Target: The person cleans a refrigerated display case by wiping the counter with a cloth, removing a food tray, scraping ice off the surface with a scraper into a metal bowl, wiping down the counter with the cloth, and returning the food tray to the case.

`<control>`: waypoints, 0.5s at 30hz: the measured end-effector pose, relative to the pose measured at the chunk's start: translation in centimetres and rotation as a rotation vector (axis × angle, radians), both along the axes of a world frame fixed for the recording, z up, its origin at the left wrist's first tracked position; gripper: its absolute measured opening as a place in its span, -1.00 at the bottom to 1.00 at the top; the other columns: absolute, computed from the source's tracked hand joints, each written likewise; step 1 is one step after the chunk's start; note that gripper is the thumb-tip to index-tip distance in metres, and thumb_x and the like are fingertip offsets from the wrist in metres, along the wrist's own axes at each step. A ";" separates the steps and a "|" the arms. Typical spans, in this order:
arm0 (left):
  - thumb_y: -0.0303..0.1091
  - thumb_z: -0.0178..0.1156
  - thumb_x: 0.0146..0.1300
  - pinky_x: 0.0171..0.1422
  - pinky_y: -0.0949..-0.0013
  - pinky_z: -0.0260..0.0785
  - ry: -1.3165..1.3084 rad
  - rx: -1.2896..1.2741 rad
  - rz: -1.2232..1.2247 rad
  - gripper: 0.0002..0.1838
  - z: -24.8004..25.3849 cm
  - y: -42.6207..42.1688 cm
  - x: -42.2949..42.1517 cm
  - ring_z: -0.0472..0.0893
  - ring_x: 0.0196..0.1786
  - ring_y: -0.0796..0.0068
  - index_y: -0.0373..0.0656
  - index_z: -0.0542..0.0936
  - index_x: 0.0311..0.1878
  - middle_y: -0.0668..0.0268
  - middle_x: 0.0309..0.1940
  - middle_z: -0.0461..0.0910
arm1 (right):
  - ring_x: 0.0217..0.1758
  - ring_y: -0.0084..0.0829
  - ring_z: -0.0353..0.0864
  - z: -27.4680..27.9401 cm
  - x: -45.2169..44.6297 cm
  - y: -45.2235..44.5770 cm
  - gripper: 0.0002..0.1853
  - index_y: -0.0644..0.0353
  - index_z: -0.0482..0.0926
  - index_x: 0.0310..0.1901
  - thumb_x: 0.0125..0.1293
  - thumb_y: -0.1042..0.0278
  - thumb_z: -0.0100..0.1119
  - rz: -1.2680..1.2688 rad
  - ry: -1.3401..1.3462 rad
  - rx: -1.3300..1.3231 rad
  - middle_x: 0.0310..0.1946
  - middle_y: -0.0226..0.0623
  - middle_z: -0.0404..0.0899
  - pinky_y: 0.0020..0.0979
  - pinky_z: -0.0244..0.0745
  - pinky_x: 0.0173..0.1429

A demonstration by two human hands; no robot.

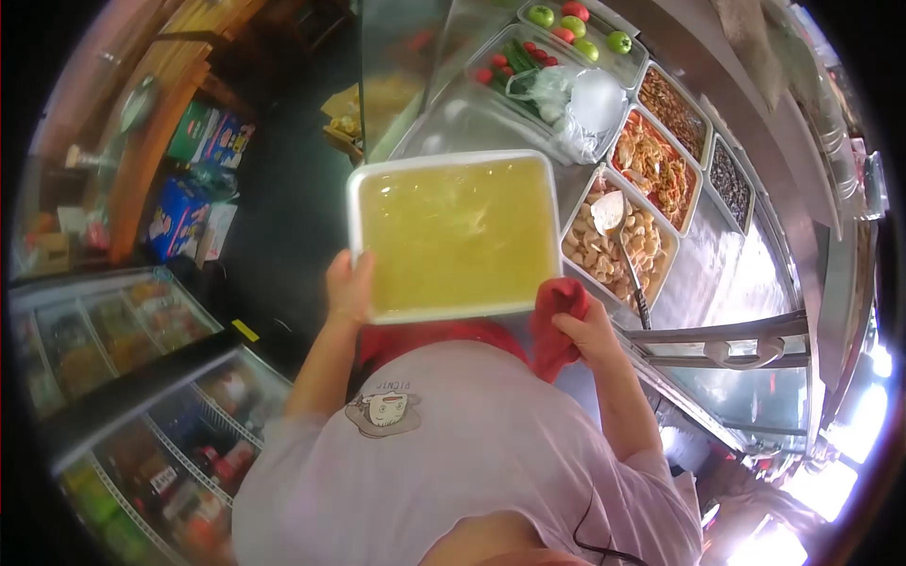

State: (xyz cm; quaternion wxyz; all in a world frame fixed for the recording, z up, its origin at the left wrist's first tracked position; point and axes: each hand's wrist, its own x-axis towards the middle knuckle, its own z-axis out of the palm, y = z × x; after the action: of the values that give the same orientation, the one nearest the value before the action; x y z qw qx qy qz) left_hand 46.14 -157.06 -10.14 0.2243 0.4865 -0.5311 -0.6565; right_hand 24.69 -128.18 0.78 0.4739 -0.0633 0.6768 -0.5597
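Observation:
In front of my body is a white rectangular tray filled with a glossy yellow layer; I cannot tell whether it is liquid or jelly. My left hand grips the tray's left side near the close corner, thumb at the rim and the other fingers hidden beneath. A bunched red cloth is closed in my right hand, at the tray's close right corner. Whether that hand also bears the tray's weight is hard to see.
On the metal counter at right stand trays of pale chunks with a spoon, red-dressed shreds, brown bits and dark bits. Behind are tomatoes and cucumbers. Drinks coolers stand at left, boxes beyond.

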 end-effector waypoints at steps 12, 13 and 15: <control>-0.42 0.11 0.36 -0.27 0.50 0.43 -0.029 -0.114 0.532 -0.93 0.8 1.5 23.8 0.55 -0.34 0.63 -0.21 0.51 -0.20 0.37 -0.32 0.59 | -0.12 -0.55 0.49 -1.4 8.4 -14.6 -0.58 0.28 0.50 0.02 0.05 0.47 0.11 0.672 -0.208 -0.099 -0.18 -0.37 0.55 -0.46 0.42 0.03; -0.42 0.09 0.37 -0.24 0.50 0.43 0.004 -0.055 0.597 -0.92 0.8 0.9 25.4 0.55 -0.33 0.62 -0.21 0.51 -0.20 0.37 -0.32 0.59 | -0.12 -0.55 0.49 -0.9 9.5 -16.7 -0.58 0.27 0.49 0.03 0.06 0.47 0.11 0.714 -0.217 -0.086 -0.18 -0.37 0.55 -0.46 0.42 0.03; -0.42 0.08 0.37 -0.22 0.49 0.44 -0.065 -0.078 0.632 -0.92 0.6 -0.8 28.7 0.55 -0.31 0.62 -0.21 0.52 -0.20 0.37 -0.30 0.59 | -0.12 -0.53 0.51 -1.5 12.2 -21.0 -0.60 0.27 0.49 0.03 0.08 0.49 0.13 0.768 -0.226 -0.083 -0.17 -0.36 0.55 -0.45 0.44 0.02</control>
State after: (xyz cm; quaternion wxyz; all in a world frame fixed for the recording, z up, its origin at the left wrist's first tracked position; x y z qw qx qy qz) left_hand 74.87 -157.91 -9.50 0.4185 0.6390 -0.3856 -0.5175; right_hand 36.94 -149.15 -0.77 0.7171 -0.2687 0.5243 -0.3725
